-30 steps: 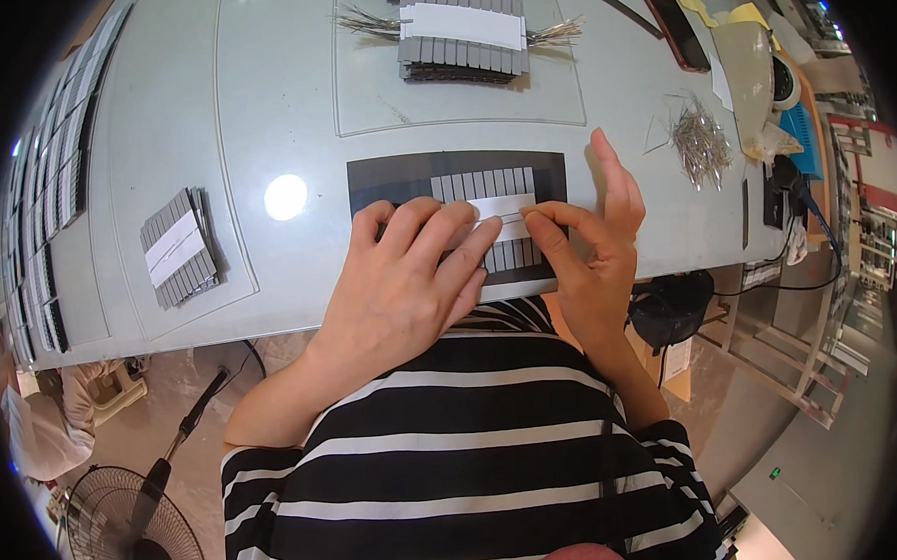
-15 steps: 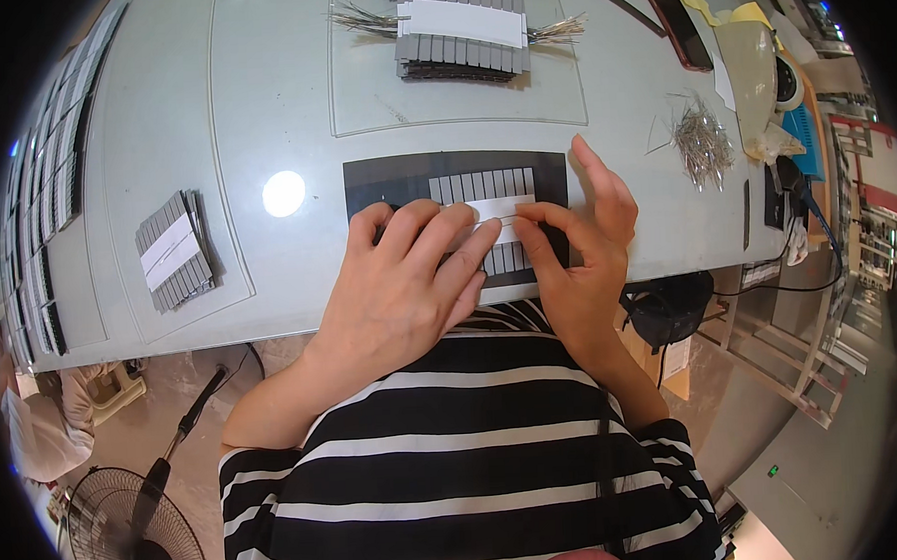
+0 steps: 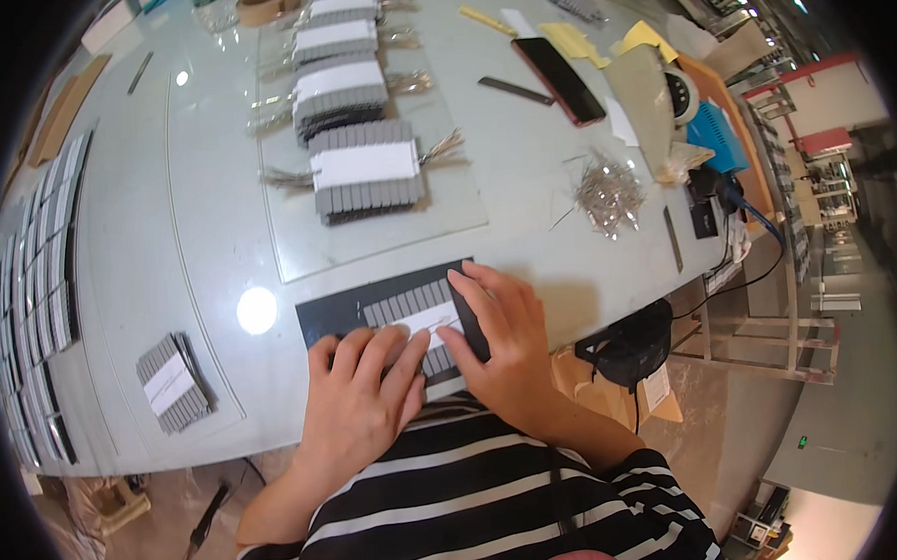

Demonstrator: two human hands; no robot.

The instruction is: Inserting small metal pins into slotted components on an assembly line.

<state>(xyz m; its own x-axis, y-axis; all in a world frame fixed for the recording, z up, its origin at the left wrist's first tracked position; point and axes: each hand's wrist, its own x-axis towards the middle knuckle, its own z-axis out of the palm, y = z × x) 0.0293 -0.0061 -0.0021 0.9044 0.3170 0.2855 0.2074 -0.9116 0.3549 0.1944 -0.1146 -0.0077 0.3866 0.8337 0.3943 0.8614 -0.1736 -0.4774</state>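
On a pale table (image 3: 217,240), a grey slatted panel (image 3: 409,302) is laid upon a dark rectangular mat (image 3: 330,316). Behind the mat, white-banded bundles of grey slats (image 3: 367,171) are lined up; to its left, a small white-and-grey slat stack (image 3: 173,384) is placed; rightward and farther back, thin silvery wires (image 3: 608,196) are heaped.

grey strips (image 3: 410,304) partly behind fingers (image 3: 379,354)

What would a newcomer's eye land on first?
Probably the left hand and right hand at a grey slatted piece on the dark mat in the foreground. Beyond, a white-banded grey stack bristles with wires; a tangled wire pile lies farther right.
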